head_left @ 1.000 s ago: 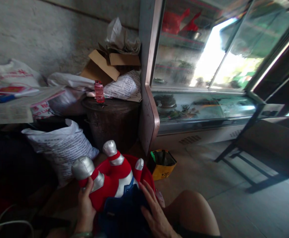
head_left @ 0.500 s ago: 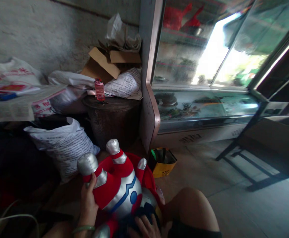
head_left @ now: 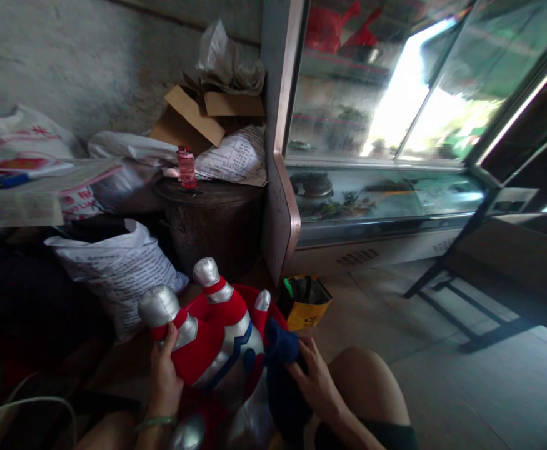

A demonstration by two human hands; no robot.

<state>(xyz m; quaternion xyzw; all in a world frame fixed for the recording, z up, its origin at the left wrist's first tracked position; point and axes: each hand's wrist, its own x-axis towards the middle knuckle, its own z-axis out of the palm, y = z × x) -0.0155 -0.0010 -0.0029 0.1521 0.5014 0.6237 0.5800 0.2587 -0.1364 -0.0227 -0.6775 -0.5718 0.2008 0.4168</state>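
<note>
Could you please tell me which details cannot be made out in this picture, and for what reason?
All in the head view:
1. Left hand: most fingers are hidden behind the stuffed toy.
2. Stuffed toy: its lower end is cut off by the bottom edge.
3. Red container: mostly hidden by the toy.
4. Blue cloth in the right hand: lower folds lost in shadow.
5. White sack: print too small and blurred to read.

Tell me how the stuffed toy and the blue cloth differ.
The stuffed toy is mostly red and silver; the blue cloth is dark blue. The toy looks plump and padded, the cloth limp and bunched. The left hand grips the toy; the right hand grips the cloth. Both show blue.
</note>
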